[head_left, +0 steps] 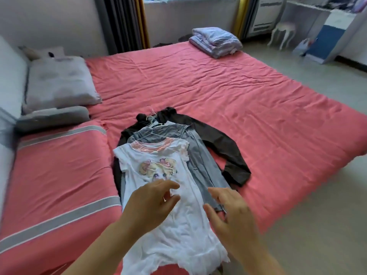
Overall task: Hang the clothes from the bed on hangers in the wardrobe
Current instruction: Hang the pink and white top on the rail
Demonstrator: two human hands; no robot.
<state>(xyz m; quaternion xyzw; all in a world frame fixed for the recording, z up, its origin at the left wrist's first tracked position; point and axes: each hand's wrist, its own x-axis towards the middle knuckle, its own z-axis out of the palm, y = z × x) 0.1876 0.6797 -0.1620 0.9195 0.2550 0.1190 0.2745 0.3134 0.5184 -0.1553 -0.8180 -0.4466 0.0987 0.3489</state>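
Garments stacked on bed (218,92): three; left hand (151,205), right hand (232,217) fingers spread, holding nothing.

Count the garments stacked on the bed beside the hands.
3: a white dress on top, a grey top under it, a dark jacket at the bottom. More may lie hidden beneath.

Two bare forearms and hands (188,211), no sleeves, rings or watch

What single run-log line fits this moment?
left hand: open, over white dress | right hand: open, beside it | pile: dress, grey top, dark jacket | on bed
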